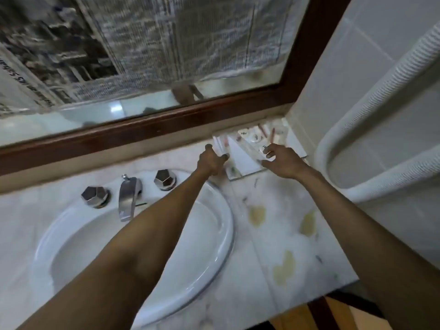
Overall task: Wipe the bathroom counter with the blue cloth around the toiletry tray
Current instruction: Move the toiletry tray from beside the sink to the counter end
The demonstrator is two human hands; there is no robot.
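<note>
Preparatory step: both hands reach the toiletry tray in the table's far right corner. Left hand fingers close on its left edge; right hand fingers rest spread, holding nothing. Yellow stains remain; no blue cloth visible, so fetching it likely follows.

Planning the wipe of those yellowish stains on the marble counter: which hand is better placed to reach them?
Probably the right hand. Its arm runs directly above the yellowish stains on the white marble counter, right of the white oval sink. The left hand grips the white toiletry tray. No blue cloth is visible.
</note>
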